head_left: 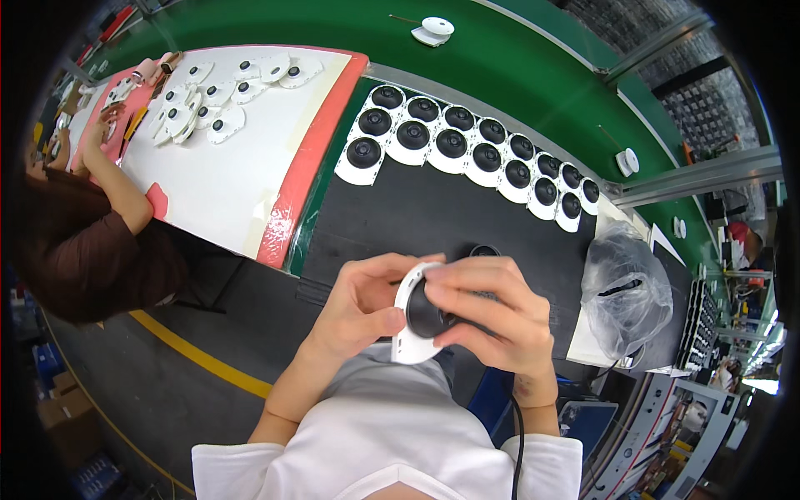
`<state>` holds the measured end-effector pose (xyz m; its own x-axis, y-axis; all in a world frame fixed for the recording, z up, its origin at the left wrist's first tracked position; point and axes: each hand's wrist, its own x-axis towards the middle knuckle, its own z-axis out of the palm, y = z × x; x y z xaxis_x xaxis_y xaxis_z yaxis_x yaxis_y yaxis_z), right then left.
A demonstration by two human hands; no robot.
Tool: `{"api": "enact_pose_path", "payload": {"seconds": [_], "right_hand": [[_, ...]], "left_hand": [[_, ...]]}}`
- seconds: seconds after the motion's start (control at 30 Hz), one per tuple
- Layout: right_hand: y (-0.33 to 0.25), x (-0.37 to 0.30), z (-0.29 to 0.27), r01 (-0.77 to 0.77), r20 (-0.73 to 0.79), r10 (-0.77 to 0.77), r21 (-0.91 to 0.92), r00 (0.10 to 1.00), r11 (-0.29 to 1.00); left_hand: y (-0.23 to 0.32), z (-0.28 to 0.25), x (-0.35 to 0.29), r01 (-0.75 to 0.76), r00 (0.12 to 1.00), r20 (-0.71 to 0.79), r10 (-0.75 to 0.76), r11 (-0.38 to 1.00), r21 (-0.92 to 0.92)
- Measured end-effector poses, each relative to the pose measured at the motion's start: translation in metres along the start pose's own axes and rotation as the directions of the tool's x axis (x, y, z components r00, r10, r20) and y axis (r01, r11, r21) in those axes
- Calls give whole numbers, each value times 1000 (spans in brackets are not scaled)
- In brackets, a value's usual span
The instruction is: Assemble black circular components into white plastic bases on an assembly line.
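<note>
Between my two hands, in front of my chest, is a white rounded plate with a black dome [407, 342], tilted on edge. My left hand [358, 302] grips its left rim, thumb toward the dome. The fingers of my right hand [500, 312] close around the dome from the right and hide part of it. Just beyond my right hand, a small black round piece [483, 250] lies on the dark mat [400, 217], partly covered by my fingers. Similar white plates with black domes [451, 143] stand in two rows at the mat's far side.
A crumpled clear plastic bag [627, 287] sits at the mat's right end. To the left, a co-worker's arm [125, 200] rests at a white table [250, 187] with pink edging and several loose white parts [218, 92]. A green surface [333, 42] runs along the back.
</note>
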<state>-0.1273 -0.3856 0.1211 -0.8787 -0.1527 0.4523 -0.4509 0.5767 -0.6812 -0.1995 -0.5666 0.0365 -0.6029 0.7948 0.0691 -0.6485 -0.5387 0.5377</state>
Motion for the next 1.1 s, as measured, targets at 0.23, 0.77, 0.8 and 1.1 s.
{"api": "enact_pose_path", "payload": {"seconds": [0.23, 0.77, 0.8, 1.1], "right_hand": [[-6, 3, -13, 60, 172, -73, 80, 982, 995], [6, -16, -25, -66, 204, 166, -425, 965, 903], [5, -9, -28, -149, 193, 228, -354, 954, 923], [15, -17, -28, -152, 260, 263, -380, 929, 912]], "left_hand": [[-1, -4, 0, 337, 932, 216, -291, 915, -220], [1, 8, 3, 76, 997, -3, -76, 992, 103], [3, 10, 4, 94, 995, -38, -92, 994, 58], [0, 8, 7, 77, 996, -59, -70, 990, 120]]}}
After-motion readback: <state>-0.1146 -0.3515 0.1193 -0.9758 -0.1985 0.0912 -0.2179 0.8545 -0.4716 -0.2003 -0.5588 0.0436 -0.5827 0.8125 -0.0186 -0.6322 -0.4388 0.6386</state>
